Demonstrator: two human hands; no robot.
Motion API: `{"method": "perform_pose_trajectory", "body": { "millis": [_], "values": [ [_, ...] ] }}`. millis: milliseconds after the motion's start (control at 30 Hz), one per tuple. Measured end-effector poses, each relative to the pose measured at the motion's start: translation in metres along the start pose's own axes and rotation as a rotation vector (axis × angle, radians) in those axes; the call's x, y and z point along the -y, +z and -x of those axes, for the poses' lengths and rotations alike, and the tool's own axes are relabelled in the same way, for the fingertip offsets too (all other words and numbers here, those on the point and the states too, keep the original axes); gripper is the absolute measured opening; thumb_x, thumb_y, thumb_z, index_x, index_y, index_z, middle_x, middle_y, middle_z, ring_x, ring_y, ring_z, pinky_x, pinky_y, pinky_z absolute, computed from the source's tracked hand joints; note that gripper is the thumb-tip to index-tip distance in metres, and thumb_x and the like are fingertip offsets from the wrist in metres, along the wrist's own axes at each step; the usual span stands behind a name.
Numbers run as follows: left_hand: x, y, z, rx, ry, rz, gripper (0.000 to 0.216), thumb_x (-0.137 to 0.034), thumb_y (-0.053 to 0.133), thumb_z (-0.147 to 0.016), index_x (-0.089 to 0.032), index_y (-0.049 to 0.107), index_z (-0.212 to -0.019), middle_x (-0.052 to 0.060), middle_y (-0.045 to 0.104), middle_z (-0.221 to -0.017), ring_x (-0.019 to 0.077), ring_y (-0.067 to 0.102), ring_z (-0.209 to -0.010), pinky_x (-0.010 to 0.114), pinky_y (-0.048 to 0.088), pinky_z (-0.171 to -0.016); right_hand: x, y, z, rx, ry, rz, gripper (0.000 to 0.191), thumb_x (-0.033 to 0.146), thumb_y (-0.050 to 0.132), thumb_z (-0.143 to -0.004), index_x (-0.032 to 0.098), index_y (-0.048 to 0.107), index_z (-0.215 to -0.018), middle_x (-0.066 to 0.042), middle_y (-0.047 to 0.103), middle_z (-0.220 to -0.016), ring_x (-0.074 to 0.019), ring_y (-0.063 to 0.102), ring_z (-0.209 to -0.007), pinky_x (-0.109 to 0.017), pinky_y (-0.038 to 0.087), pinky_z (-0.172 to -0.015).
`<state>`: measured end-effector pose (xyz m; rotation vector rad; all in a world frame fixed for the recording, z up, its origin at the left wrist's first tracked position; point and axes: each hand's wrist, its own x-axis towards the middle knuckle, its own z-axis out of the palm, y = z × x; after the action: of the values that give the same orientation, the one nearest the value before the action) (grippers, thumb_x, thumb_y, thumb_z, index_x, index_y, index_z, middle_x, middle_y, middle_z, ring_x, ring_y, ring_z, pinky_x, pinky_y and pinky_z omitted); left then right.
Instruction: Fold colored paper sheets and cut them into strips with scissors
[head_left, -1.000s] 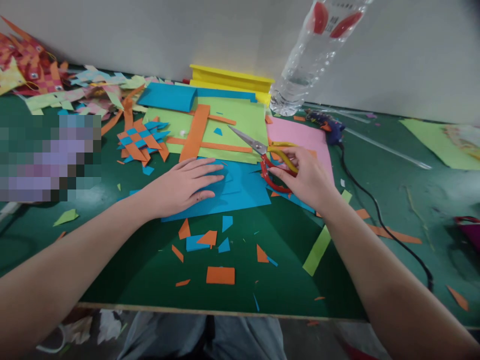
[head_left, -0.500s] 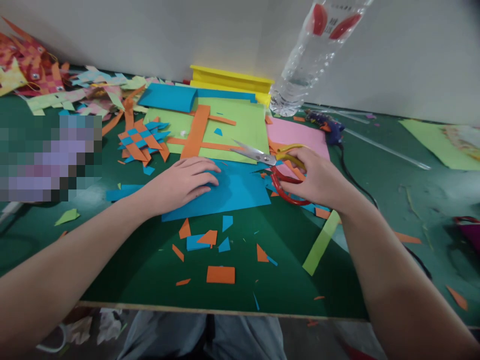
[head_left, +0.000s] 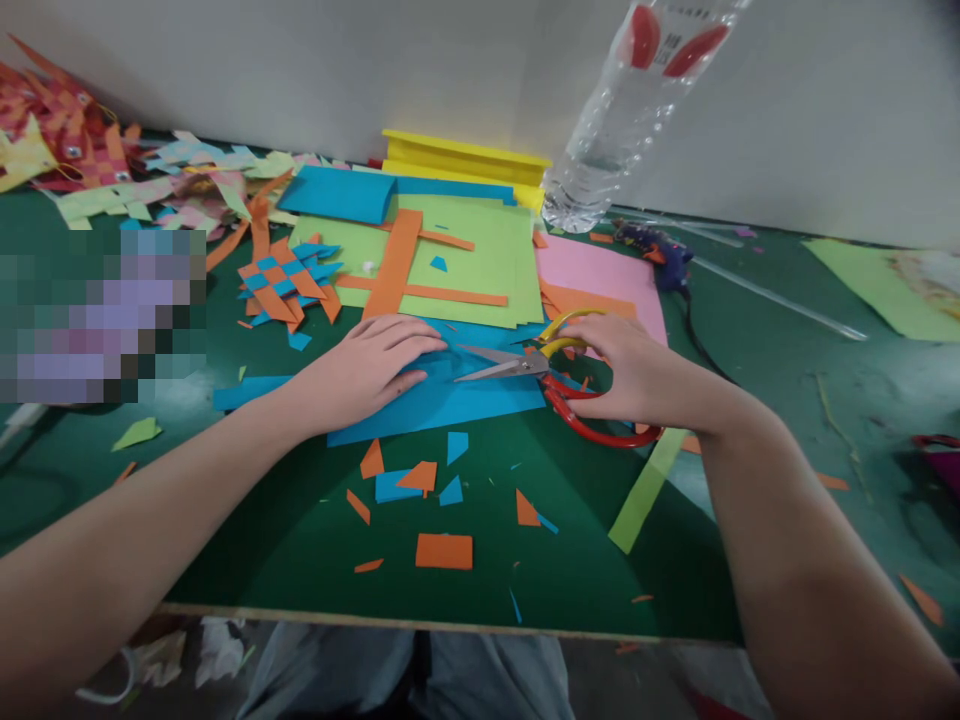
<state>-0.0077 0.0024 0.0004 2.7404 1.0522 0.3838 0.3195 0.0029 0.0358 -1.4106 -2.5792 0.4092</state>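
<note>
Blue paper (head_left: 487,400), flat on the tabletop (head_left: 285,540) under the left hand (head_left: 375,370), its grip unclenched, should handle light and easily creased, best steadied near its edges, while the right hand's grip (head_left: 630,370) grasps the open-bladed scissors (head_left: 534,366) by their handles.

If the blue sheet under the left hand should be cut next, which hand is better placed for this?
Right, I would judge: the right hand holds the scissors, whose open blades are over the blue sheet. The left hand lies on the sheet, without a tool.
</note>
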Motion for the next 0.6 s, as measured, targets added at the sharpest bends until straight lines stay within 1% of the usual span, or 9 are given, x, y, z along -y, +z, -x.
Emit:
{"method": "perform_pose_trajectory", "body": {
  "millis": [133, 333, 500, 600],
  "values": [
    [-0.0030, -0.0002, -0.0009, -0.002, -0.012, 0.010, 0.036, -0.031, 0.037, -0.103, -0.019, 0.047, -0.135, 0.011, 0.052, -0.140, 0.0264, 0.042, -0.134, 0.048, 0.034, -0.112, 0.0004, 0.0008, -0.0009, 0.037, -0.020, -0.007, 0.050, 0.042, 0.071, -0.070, 0.025, 0.061, -0.115, -0.008, 0.065, -0.114, -0.0303, 0.061, -0.105, -0.047, 0.047, -0.090],
    [-0.0034, 0.0013, -0.0019, -0.030, -0.013, 0.019, 0.037, -0.026, 0.036, -0.102, -0.020, 0.045, -0.137, 0.011, 0.053, -0.138, 0.0262, 0.044, -0.132, 0.048, 0.036, -0.110, 0.0043, 0.0027, -0.0014, 0.002, -0.048, -0.036, 0.048, 0.038, 0.073, -0.069, 0.026, 0.062, -0.114, -0.007, 0.066, -0.117, -0.0309, 0.061, -0.108, -0.048, 0.046, -0.092],
    [-0.0029, 0.0003, -0.0022, -0.043, 0.056, 0.038, 0.032, -0.023, 0.037, -0.102, -0.022, 0.055, -0.128, 0.010, 0.055, -0.134, 0.0258, 0.046, -0.129, 0.047, 0.037, -0.108, 0.0017, 0.0010, -0.0020, 0.003, -0.061, -0.045, 0.050, 0.037, 0.072, -0.069, 0.027, 0.063, -0.118, -0.006, 0.065, -0.122, -0.0308, 0.061, -0.111, -0.049, 0.046, -0.095],
    [-0.0029, 0.0000, -0.0024, -0.042, 0.057, 0.044, 0.032, -0.023, 0.036, -0.102, -0.024, 0.060, -0.124, 0.008, 0.056, -0.134, 0.0261, 0.046, -0.129, 0.048, 0.037, -0.108, -0.0025, 0.0001, -0.0020, 0.000, -0.058, -0.033, 0.052, 0.037, 0.071, -0.070, 0.027, 0.063, -0.121, -0.007, 0.066, -0.123, -0.0312, 0.060, -0.112, -0.049, 0.046, -0.097]
  ]
}}
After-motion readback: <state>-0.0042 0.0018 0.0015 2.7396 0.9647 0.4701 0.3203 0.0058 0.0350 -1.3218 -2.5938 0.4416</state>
